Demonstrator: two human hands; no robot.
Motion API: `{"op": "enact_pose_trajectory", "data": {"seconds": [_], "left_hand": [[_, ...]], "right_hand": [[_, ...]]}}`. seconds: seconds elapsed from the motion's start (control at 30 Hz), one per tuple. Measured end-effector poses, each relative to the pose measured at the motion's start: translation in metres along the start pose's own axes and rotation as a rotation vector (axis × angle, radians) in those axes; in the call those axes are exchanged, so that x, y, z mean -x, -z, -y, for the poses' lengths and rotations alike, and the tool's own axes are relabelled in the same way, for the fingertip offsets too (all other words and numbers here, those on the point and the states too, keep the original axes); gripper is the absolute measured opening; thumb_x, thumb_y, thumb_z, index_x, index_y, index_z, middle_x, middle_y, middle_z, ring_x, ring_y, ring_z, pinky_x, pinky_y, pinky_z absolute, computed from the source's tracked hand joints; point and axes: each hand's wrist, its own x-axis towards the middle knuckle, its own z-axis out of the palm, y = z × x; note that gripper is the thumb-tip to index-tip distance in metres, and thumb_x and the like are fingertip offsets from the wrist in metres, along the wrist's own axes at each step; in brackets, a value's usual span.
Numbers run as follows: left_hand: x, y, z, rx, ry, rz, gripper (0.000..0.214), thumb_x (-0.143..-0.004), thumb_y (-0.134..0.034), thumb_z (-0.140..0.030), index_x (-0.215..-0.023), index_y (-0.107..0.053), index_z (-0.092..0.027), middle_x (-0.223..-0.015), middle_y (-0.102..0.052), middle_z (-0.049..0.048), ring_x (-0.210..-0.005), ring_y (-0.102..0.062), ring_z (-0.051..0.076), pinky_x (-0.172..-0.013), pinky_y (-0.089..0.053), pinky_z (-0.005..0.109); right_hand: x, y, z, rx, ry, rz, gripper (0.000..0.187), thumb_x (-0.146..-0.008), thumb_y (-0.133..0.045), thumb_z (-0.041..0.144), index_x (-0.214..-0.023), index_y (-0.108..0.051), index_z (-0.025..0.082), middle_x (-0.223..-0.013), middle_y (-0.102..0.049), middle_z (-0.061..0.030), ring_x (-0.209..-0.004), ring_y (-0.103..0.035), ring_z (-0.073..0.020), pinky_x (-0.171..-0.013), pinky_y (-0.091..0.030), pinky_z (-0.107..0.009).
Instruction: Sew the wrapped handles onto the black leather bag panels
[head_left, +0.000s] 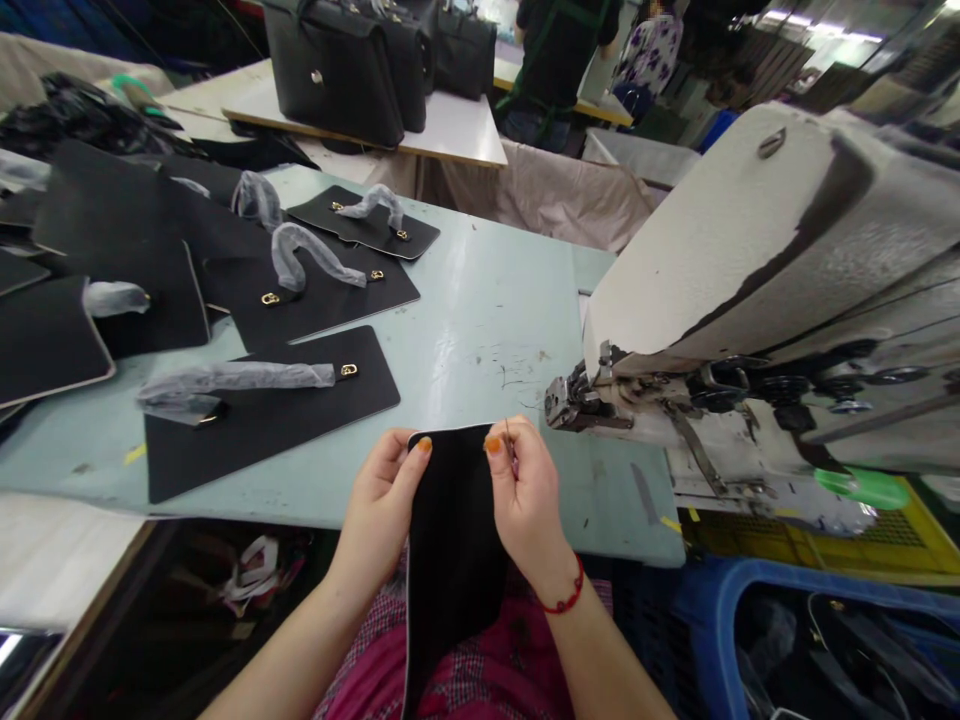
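Observation:
I hold a black leather panel point(454, 540) upright over my lap, its top edge level with the front edge of the pale green table point(487, 320). My left hand point(382, 505) grips its left top corner, thumb on the face. My right hand point(525, 490) pinches the right top corner and something thin, perhaps a thread or needle, between its fingers. The needle end of a white sewing machine point(772, 290) sits just right of my right hand.
Several black panels with wrapped handles point(270, 400) lie across the table's left half. Black handbags point(337, 65) stand on a farther table, with people beyond. A blue crate point(720, 600) and a yellow tray point(885, 540) sit at my right, below the machine.

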Motion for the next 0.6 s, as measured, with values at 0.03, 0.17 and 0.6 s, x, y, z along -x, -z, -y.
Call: {"op": "enact_pose_trajectory", "data": {"seconds": [0.03,0.17,0.6], "left_hand": [[-0.001,0.000,-0.001,-0.014,0.007,0.011,0.024,-0.082,-0.067,-0.041,-0.086,-0.056,-0.020,-0.070,-0.061,-0.0044,-0.060,-0.055,0.010,-0.058,-0.044,0.018],[-0.005,0.000,-0.001,-0.213,-0.013,0.133,0.025,-0.080,-0.069,-0.040,-0.094,-0.065,-0.021,-0.087,-0.070,0.0012,-0.078,-0.063,0.015,-0.070,-0.048,0.022],[-0.012,0.007,0.007,-0.169,0.269,0.359,0.029,-0.080,-0.068,-0.045,-0.082,-0.073,-0.016,-0.073,-0.070,0.0041,-0.061,-0.059,0.015,-0.058,-0.045,0.023]], "right_hand": [[-0.001,-0.002,0.004,-0.077,0.006,0.050,0.021,-0.099,-0.038,0.029,-0.089,-0.054,0.019,-0.088,-0.059,-0.0048,-0.080,-0.055,-0.0153,-0.073,-0.043,-0.027],[-0.007,-0.009,0.009,-0.304,-0.086,0.253,0.028,-0.102,-0.035,0.036,-0.088,-0.053,0.019,-0.079,-0.057,-0.0024,-0.073,-0.053,-0.0134,-0.069,-0.043,-0.025],[0.015,0.009,-0.023,-0.662,-0.323,0.118,0.025,-0.098,-0.048,0.042,-0.084,-0.042,0.022,-0.068,-0.034,0.0062,-0.051,-0.028,-0.0069,-0.043,-0.024,-0.018]]}}
